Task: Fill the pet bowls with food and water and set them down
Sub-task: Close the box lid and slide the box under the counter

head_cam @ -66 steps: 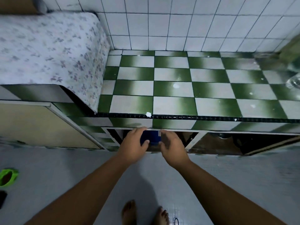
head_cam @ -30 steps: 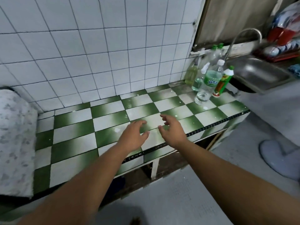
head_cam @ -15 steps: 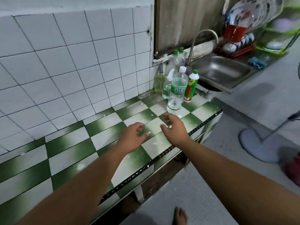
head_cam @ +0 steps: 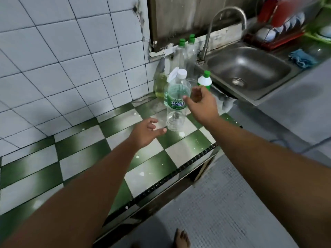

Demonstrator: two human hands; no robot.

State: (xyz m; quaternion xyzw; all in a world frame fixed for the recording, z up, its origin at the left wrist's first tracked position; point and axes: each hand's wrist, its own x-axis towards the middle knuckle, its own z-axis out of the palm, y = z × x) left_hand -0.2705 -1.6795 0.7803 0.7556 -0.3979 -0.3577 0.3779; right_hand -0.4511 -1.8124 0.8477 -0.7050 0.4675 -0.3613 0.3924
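Bottle (head_cam: 175, 111) upright | right hand (head_cam: 202, 102) beside it — released | left hand (head_cam: 146, 132) near base — released

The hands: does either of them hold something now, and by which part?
Nothing is held. The right hand is open beside the upper part of the water bottle, not closed round it; the left hand is open near its base.

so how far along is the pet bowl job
Barely begun: no bowl shows. In hand: the right hand reaches open toward the water bottle on the counter, not gripping it yet; the left hand hovers open beside it. Left: fetch bowls, fill with food and water, set them down.
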